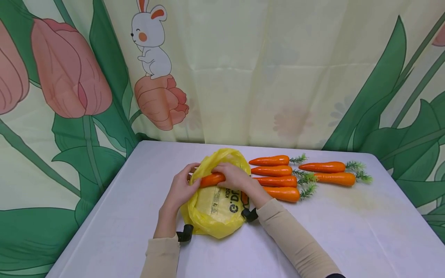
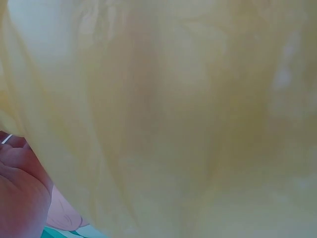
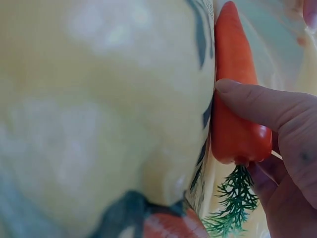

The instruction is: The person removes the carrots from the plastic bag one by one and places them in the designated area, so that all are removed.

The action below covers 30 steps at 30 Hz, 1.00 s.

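An upright yellow plastic bag (image 1: 217, 231) stands on the table, its mouth spread wide and dark lettering showing inside it. My left hand (image 1: 182, 187) grips the left side of its rim, thumb over the edge; in the left wrist view the yellow film fills most of the picture. At the mouth of the bag my right hand (image 1: 233, 178) holds an orange carrot (image 1: 212, 179), pointed end toward the left thumb. The right wrist view has the thumb pressed along the carrot (image 3: 235, 54), with its green feathery top (image 3: 233, 198) hanging below the palm.
Right of the bag, several carrots lie in a column, among them the nearest carrot (image 1: 283, 194), partly hidden by the bag and right arm. Two more, including the far carrot (image 1: 323, 166), lie farther right. A printed curtain (image 1: 278, 77) hangs behind the white table (image 1: 347, 239).
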Each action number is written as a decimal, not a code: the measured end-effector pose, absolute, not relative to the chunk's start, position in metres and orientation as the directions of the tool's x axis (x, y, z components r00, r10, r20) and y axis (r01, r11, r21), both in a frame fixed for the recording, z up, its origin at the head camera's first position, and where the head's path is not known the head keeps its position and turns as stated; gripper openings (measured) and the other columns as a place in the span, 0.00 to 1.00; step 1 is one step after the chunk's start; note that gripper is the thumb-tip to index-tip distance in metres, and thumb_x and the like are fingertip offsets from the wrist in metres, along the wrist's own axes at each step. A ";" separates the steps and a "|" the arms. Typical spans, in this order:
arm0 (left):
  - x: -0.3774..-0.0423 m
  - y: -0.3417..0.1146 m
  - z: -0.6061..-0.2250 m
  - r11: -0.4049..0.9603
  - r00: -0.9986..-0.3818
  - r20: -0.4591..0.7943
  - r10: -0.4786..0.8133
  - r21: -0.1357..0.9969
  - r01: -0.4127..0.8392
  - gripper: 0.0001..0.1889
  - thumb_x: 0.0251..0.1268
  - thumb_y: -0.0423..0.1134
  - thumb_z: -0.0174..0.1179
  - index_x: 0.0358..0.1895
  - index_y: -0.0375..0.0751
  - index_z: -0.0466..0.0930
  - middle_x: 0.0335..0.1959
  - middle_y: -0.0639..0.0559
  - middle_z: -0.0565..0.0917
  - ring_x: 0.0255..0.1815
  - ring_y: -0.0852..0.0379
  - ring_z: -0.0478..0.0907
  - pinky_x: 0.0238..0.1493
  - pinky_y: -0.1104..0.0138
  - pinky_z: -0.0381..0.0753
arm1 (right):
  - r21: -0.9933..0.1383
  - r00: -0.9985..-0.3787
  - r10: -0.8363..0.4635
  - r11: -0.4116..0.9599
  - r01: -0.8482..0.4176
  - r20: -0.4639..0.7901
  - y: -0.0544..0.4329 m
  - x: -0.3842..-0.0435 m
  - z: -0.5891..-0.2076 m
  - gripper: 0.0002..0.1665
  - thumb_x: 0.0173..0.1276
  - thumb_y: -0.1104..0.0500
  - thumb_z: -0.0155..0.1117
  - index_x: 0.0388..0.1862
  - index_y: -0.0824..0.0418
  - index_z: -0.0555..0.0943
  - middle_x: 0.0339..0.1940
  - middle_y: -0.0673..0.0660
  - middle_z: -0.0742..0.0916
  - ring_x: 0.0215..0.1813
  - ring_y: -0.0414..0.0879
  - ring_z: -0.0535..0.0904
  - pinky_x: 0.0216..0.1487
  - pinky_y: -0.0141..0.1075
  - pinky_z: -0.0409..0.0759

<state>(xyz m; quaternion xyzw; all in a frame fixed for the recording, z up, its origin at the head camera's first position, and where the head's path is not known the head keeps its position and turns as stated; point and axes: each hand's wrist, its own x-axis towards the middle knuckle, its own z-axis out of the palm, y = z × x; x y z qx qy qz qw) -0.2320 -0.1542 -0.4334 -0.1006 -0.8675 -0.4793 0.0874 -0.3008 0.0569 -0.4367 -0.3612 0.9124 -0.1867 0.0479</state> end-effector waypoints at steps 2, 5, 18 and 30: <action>-0.232 -0.155 -0.433 0.521 -0.963 0.252 0.092 0.813 0.262 0.24 0.66 0.30 0.64 0.65 0.42 0.76 0.49 0.45 0.82 0.35 0.52 0.75 0.36 0.61 0.78 | -0.376 -0.730 -0.682 0.664 -0.646 0.049 0.057 -0.301 -0.437 0.28 0.68 0.57 0.72 0.65 0.59 0.79 0.65 0.56 0.80 0.66 0.51 0.74 0.68 0.44 0.70; -0.232 -0.155 -0.434 0.517 -0.964 0.251 0.091 0.815 0.261 0.24 0.66 0.30 0.63 0.65 0.42 0.76 0.49 0.44 0.82 0.35 0.51 0.75 0.37 0.61 0.78 | -0.382 -0.719 -0.692 0.648 -0.659 0.065 0.058 -0.301 -0.438 0.27 0.67 0.57 0.72 0.64 0.59 0.80 0.63 0.56 0.81 0.65 0.50 0.74 0.67 0.44 0.70; -0.230 -0.156 -0.432 0.512 -0.960 0.269 0.084 0.814 0.273 0.23 0.65 0.29 0.64 0.64 0.41 0.77 0.47 0.45 0.82 0.33 0.52 0.75 0.36 0.62 0.78 | -0.421 -0.705 -0.703 0.613 -0.669 0.096 0.070 -0.300 -0.429 0.26 0.66 0.58 0.72 0.62 0.59 0.81 0.60 0.54 0.82 0.62 0.48 0.75 0.65 0.43 0.71; -0.230 -0.156 -0.433 0.518 -0.962 0.262 0.073 0.814 0.261 0.23 0.65 0.30 0.64 0.63 0.42 0.77 0.48 0.44 0.82 0.34 0.51 0.75 0.35 0.64 0.78 | -0.411 -0.742 -0.664 0.654 -0.635 0.091 0.084 -0.292 -0.407 0.25 0.65 0.61 0.74 0.62 0.58 0.81 0.62 0.53 0.81 0.62 0.49 0.73 0.66 0.45 0.71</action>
